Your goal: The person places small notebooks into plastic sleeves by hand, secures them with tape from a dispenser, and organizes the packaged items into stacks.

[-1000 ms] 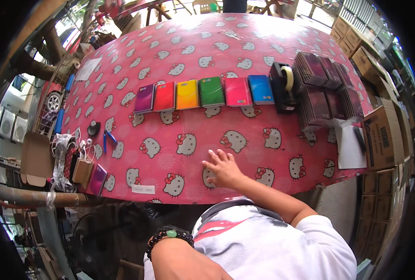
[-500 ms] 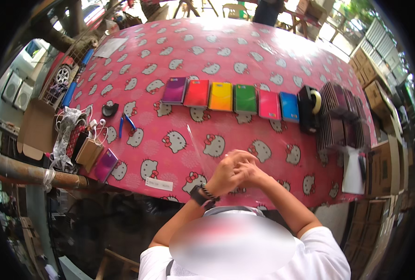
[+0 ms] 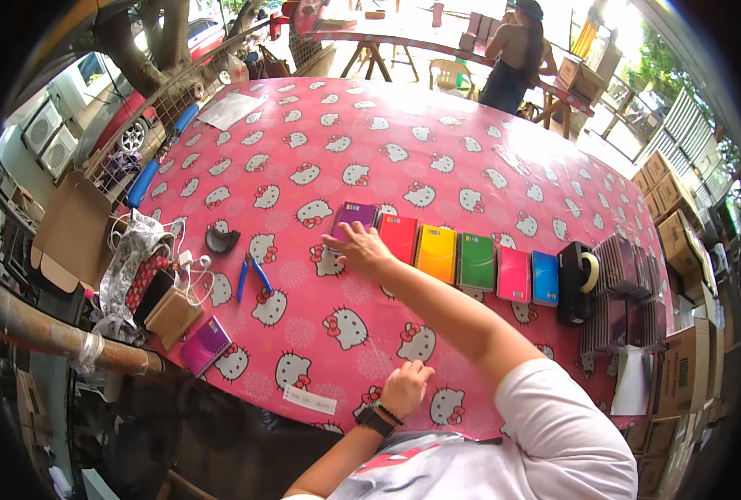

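My right hand reaches across the table with fingers spread, touching or just above the purple spiral notebook at the left end of a row. Beside it stand red, yellow, green, pink and blue notebooks. Near the front edge, my left hand, with a dark band at its wrist, is held with fingers curled in; whatever may be inside them is hidden.
A black tape dispenser and stacked notebooks border the row's right end. At left lie blue-handled pliers, a black object, another purple notebook and a cardboard box. A white label strip sits near the front edge.
My hands, together before, have parted. The right one has moved forward and left to the purple notebook; the left one stays near the front edge. The view has tilted up, showing a person behind.
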Tool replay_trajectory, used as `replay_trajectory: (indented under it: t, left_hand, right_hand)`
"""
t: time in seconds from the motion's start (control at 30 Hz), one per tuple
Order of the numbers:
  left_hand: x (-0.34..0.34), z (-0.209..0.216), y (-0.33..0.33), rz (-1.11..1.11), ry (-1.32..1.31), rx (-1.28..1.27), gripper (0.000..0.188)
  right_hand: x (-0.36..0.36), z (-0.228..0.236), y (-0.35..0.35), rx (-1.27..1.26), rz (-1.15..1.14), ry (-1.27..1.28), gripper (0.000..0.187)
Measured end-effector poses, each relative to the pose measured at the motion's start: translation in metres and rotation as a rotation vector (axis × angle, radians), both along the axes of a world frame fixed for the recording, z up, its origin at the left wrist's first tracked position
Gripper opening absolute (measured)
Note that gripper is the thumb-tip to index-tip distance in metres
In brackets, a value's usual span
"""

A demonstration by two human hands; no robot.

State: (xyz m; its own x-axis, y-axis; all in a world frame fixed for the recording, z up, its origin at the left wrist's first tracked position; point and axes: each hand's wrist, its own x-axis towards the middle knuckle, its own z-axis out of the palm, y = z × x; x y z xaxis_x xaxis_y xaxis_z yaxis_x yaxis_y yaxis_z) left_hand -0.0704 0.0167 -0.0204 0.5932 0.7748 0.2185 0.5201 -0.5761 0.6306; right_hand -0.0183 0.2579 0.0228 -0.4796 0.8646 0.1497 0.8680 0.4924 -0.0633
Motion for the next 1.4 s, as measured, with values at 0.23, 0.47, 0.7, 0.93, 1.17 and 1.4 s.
replay_trajectory:
  t: [0.23,0.47,0.7,0.93,1.17,1.4]
  left_hand:
    - [-0.024,-0.001,0.005,0.087,0.078,-0.174,0.015]
    - [0.013,0.039,0.017,-0.116,-0.101,0.0,0.028]
    - [-0.012,-0.012,0.042,0.277,-1.044,-0.862,0.039]
    - [0.027,-0.02,0.028,-0.091,-0.237,-0.764,0.036]
    - [0.023,-0.02,0.021,0.019,-0.297,-0.847,0.032]
    - [0.02,-0.029,0.019,0.034,-0.455,-0.969,0.032]
  right_hand:
    - [-0.036,-0.009,0.032,-0.172,-0.063,-0.098,0.04]
    - [0.042,0.029,0.042,0.26,-0.113,0.795,0.017]
    - [0.187,0.118,-0.113,-0.517,0.005,0.76,0.015]
    - [0.15,0.047,-0.134,-0.731,0.298,0.298,0.014]
    - [0.056,-0.005,-0.033,0.043,-0.222,0.006,0.051]
    - [0.047,-0.009,-0.02,-0.121,-0.189,0.013,0.032]
